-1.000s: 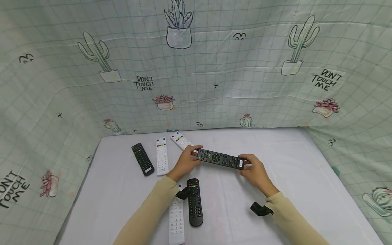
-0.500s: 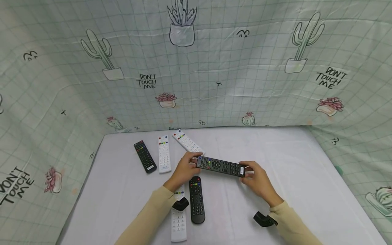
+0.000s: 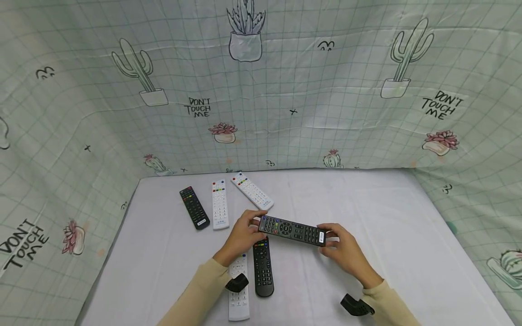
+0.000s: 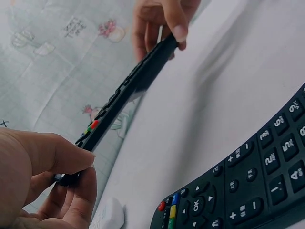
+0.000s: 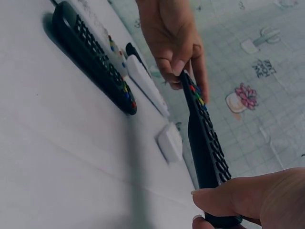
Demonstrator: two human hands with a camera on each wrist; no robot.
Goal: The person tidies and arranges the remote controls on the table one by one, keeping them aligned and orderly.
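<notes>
Fingertips of the left hand (image 3: 241,233) and right hand (image 3: 342,246) pinch opposite ends of a long black plastic remote (image 3: 292,230), keeping it level above the white table (image 3: 387,217).

The right half of the desk (image 3: 387,213) lies bare, and wide passage is offered there up to the cactus-print cloth (image 3: 285,90) that closes the back and both sides. The middle is barred crosswise by the long black remote (image 3: 292,230), which is held just above the desk between the left hand (image 3: 240,235) and the right hand (image 3: 344,251). Under its left end a black remote (image 3: 263,267) and a white remote (image 3: 238,290) are laid side by side. The back left is taken up by three more remotes (image 3: 220,206), near one another.
</notes>
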